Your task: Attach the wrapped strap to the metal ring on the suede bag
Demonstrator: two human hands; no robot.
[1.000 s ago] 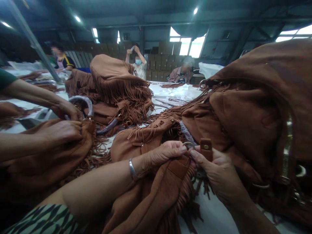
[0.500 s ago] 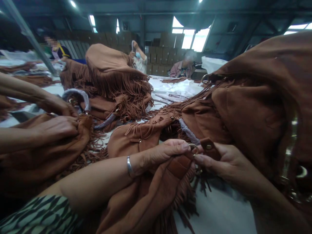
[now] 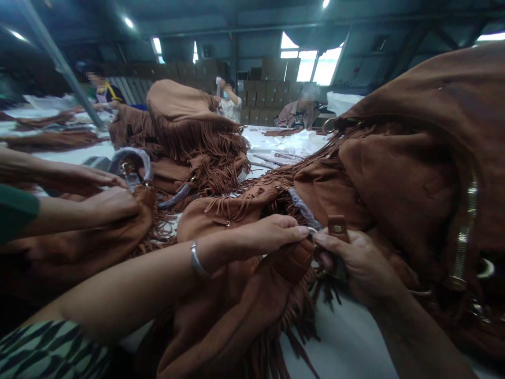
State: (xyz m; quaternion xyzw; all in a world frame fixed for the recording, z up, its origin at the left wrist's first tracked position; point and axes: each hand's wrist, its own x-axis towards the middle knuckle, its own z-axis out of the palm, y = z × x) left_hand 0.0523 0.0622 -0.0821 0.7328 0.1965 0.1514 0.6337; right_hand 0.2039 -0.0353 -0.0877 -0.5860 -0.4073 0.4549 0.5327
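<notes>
Now the left hand (image 3: 272, 237) pinches the bag (image 3: 252, 295) at its ring (image 3: 312, 230); the right hand (image 3: 355, 263) grips the strap tab (image 3: 337, 227), not yet joined.

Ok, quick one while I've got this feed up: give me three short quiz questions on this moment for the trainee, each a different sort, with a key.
1. True or false: the left hand and right hand meet at a metal ring on the brown fringed bag.
2. Which wrist wears the silver bangle? A) left B) right C) neither
3. Fill in: the strap tab beside the right thumb carries a metal ____.

Key: 1 true; 2 A; 3 stud.
</notes>
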